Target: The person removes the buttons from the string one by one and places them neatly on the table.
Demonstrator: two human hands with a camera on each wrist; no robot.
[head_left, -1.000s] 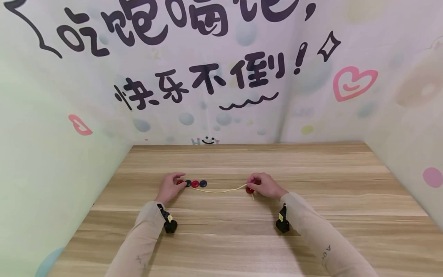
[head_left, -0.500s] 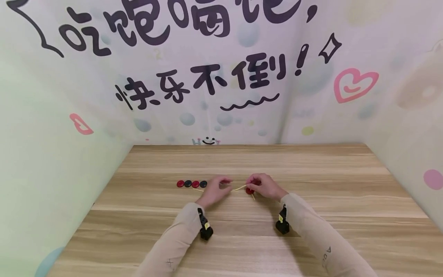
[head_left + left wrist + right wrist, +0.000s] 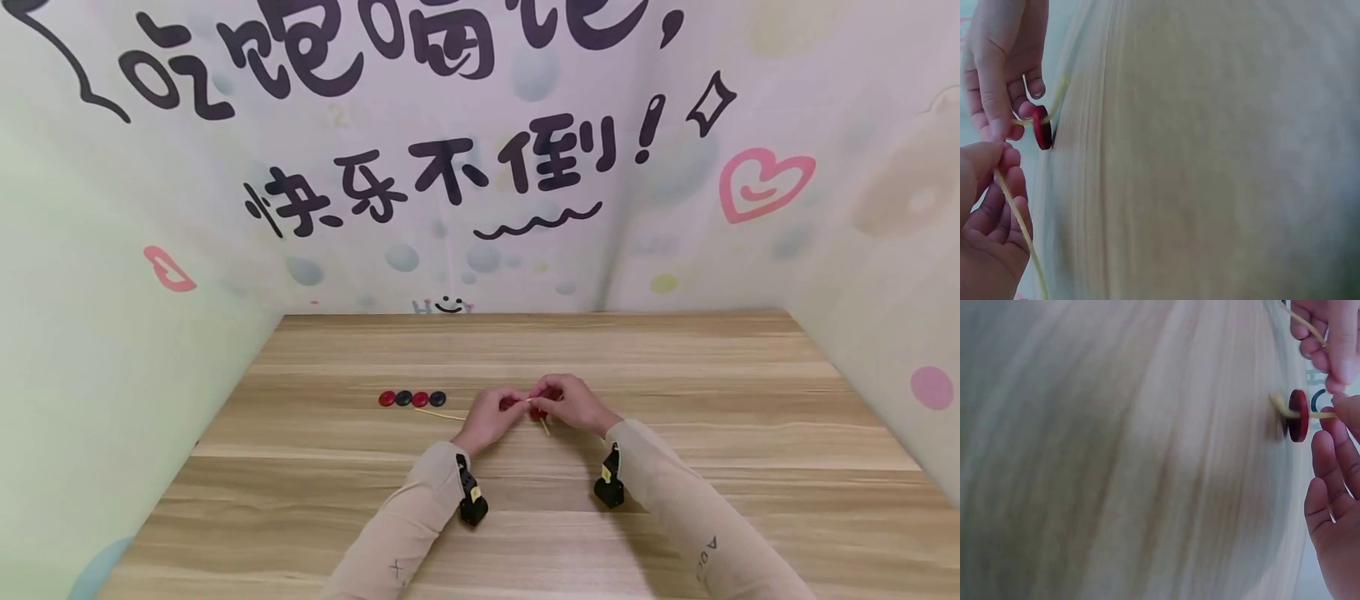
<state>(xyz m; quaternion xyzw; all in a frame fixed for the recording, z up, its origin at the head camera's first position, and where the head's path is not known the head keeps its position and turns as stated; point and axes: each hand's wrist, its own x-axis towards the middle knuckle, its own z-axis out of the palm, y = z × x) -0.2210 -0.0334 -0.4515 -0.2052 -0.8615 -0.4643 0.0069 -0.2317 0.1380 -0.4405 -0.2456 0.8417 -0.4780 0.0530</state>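
My right hand (image 3: 573, 404) pinches a yellow cord (image 3: 1321, 415) between thumb and index finger, its other fingers loosely bent. A red button-like disc (image 3: 1299, 416) hangs threaded on the cord just below that pinch, a dark disc (image 3: 1284, 427) right against it. The cord's short end sticks out past them. My left hand (image 3: 489, 418) pinches the same cord, its fingertips meeting the right hand's. From there the long part of the cord (image 3: 1024, 228) trails away to the left, down to the table.
On the wooden table (image 3: 480, 350), left of the hands, several discs lie in a row, alternating red (image 3: 387, 398) and dark blue (image 3: 438, 399). The cord's far end lies just in front of them. A printed wall sheet (image 3: 517, 267) rises behind the table's back edge.
My left hand has left the row of discs, moved right along the cord and now pinches it beside the right hand. The right hand has stayed nearly still, holding the cord.
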